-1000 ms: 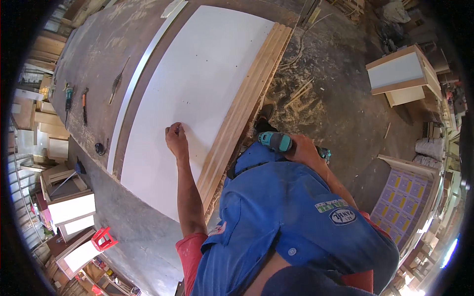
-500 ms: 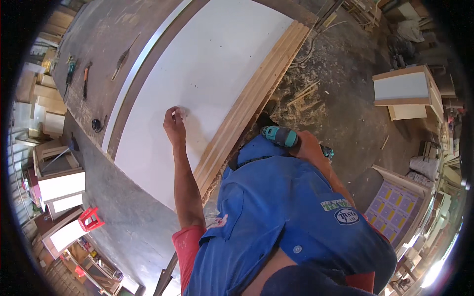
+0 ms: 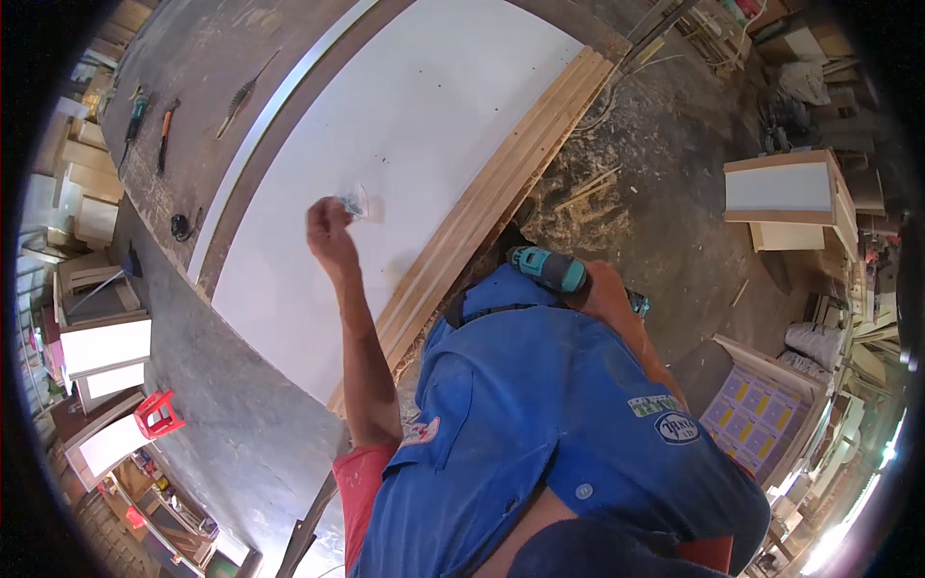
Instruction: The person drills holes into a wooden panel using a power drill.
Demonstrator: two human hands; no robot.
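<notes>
My left hand (image 3: pixel 330 234) is raised over a white board (image 3: pixel 405 125), its fingers pinched on a small clear plastic bag (image 3: pixel 355 201). Small bits show inside the bag, too small to name. A few dark specks or holes dot the board. Wooden strips (image 3: pixel 491 188) lie side by side along the board's right edge. In my right hand (image 3: pixel 609 294) is a teal and black cordless drill (image 3: pixel 547 268), held by its grip close to my body and pointing left.
A long metal strip (image 3: pixel 275 111) lies left of the board. Beyond it are a green tool (image 3: pixel 135 116), an orange-handled tool (image 3: pixel 167 135) and a tape-like black item (image 3: pixel 180 227). A red stool (image 3: pixel 157 414) stands at left. Sawdust and offcuts (image 3: pixel 588 188) litter the floor; a white cabinet (image 3: pixel 780 193) is at right.
My left hand has shifted slightly left, and the plastic bag now hangs out more plainly at its right. The drill stays in my right hand. The whole view has shifted a little.
</notes>
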